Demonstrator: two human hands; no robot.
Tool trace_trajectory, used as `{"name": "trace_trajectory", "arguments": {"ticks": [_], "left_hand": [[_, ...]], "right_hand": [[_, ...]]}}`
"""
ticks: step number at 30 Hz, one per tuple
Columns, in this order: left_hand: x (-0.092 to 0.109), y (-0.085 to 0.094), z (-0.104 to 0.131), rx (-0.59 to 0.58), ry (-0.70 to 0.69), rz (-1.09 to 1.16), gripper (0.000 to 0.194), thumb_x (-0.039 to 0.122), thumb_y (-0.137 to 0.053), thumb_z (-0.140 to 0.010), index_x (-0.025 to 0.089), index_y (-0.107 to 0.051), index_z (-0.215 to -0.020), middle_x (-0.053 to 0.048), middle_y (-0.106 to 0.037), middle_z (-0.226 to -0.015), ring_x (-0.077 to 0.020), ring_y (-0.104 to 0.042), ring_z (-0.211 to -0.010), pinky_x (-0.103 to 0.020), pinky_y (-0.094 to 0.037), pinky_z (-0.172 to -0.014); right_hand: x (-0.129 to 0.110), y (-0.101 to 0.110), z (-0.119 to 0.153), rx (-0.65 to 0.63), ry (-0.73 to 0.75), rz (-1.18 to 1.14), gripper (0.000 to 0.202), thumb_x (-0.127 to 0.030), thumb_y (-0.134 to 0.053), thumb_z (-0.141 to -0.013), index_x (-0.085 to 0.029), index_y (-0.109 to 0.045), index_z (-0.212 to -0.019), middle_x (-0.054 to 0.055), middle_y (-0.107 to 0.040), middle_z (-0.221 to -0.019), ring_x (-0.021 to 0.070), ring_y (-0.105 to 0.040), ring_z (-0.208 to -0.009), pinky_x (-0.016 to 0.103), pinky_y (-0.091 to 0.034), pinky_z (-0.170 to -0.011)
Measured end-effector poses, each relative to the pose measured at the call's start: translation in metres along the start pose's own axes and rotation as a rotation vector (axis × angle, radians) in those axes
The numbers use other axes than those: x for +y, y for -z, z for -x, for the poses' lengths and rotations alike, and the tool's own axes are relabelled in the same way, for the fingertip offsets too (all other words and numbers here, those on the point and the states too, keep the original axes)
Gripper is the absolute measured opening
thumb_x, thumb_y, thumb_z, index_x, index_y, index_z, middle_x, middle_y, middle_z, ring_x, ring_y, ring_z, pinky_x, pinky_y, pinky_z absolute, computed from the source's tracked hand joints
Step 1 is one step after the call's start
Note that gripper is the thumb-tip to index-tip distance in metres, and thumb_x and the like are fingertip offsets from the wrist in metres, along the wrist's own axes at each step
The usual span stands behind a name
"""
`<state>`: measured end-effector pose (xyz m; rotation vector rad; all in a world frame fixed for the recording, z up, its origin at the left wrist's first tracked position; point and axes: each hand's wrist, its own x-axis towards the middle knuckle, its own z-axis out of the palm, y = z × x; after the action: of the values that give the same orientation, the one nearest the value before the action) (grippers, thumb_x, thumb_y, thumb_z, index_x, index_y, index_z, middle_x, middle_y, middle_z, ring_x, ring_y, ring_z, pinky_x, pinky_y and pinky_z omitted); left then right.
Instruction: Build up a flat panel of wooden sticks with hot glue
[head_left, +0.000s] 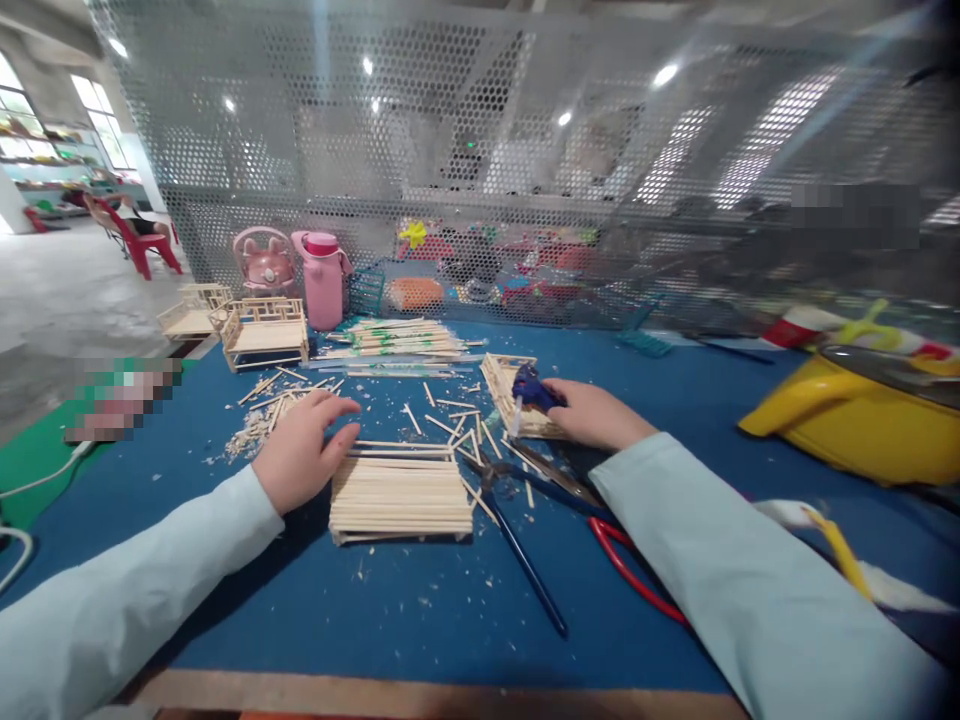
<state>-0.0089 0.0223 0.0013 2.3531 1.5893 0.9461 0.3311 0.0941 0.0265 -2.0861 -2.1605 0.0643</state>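
My left hand [300, 455] is open at the back left corner of a small slatted frame of pale wooden sticks [401, 495]; its thumb is close to the corner, and I cannot tell whether it touches. In my right hand [596, 412] is a blue glue gun [531, 388], its nozzle pointing down towards me. Behind and under the gun is another stick-built piece [501, 385], partly hidden. Blue-handled pliers [521, 550] lie open beside the slatted frame. Red-handled scissors [626, 570] rest partly under my right forearm.
Small stick chairs [266, 335] stand at the back left, near a pink bottle [322, 285]. Bundled sticks [401, 338] and loose offcuts [270, 420] lie across the blue tabletop [420, 625]. A yellow container [862, 420] stands at right, before a perforated metal screen [480, 130].
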Motion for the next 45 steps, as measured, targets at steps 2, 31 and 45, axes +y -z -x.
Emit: {"name": "trace_trajectory", "arguments": {"ticks": [2,31,45], "left_hand": [[0.007,0.001,-0.006,-0.116,-0.096,-0.039,0.022,0.025,-0.045,-0.084,0.016,-0.064,-0.093,-0.007,-0.06,-0.09,-0.0183,-0.056,-0.084,-0.033,-0.045,-0.077],[0.035,0.008,-0.039,-0.457,-0.206,-0.157,0.024,0.024,-0.044,-0.086,0.019,-0.067,-0.09,-0.005,-0.065,-0.084,-0.0156,-0.059,-0.075,-0.025,-0.044,-0.069],[0.075,-0.028,-0.063,-0.749,-0.178,-0.269,0.031,0.032,-0.045,-0.082,0.018,-0.072,-0.074,-0.009,-0.068,-0.069,-0.0201,-0.06,-0.059,-0.029,-0.039,-0.053]], "right_hand": [[0.0,-0.001,0.001,0.004,-0.015,0.037,0.044,-0.019,-0.044,-0.069,-0.015,-0.06,-0.11,0.012,-0.065,-0.109,0.0262,-0.06,-0.097,0.03,-0.045,-0.078],[-0.008,0.007,0.025,0.679,0.075,-0.223,0.04,-0.036,-0.049,-0.078,-0.015,-0.058,-0.111,0.012,-0.066,-0.103,0.0286,-0.061,-0.093,0.039,-0.047,-0.079],[-0.031,-0.003,0.051,0.546,-0.021,-0.356,0.047,-0.046,-0.039,-0.083,-0.014,-0.059,-0.113,0.014,-0.065,-0.104,0.0305,-0.057,-0.101,0.041,-0.043,-0.087]]}}
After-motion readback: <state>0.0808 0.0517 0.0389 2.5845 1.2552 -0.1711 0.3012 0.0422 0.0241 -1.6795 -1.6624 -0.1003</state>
